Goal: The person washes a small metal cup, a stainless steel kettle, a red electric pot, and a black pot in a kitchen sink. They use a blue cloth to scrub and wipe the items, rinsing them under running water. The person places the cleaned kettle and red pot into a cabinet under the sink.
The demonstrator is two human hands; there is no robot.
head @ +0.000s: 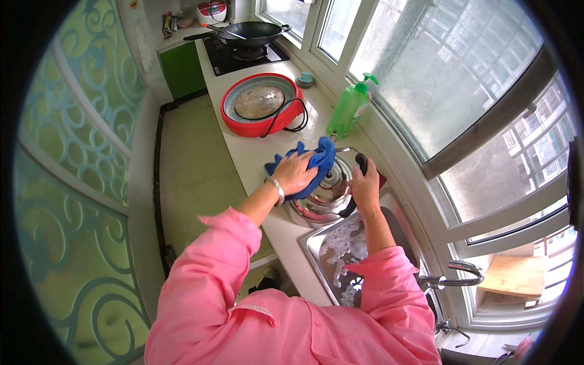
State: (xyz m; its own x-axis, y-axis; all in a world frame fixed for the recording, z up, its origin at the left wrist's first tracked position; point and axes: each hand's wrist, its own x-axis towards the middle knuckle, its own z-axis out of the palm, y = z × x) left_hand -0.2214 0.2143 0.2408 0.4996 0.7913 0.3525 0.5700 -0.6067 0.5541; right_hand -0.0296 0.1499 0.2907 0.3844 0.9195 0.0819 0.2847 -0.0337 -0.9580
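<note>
A shiny stainless steel kettle stands on the white countertop beside the sink. My left hand, with a bangle at the wrist, holds a blue cloth against the kettle's upper left side. The cloth covers part of the lid and body. My right hand grips the kettle's black handle, on the side toward the window. Behind the kettle, a green pump bottle stands close to the spout.
The steel sink with suds and a faucet lies at the near right. Farther back are a red electric pan with its cord, a small turquoise-topped item and a black wok on the stove. Windows line the right side.
</note>
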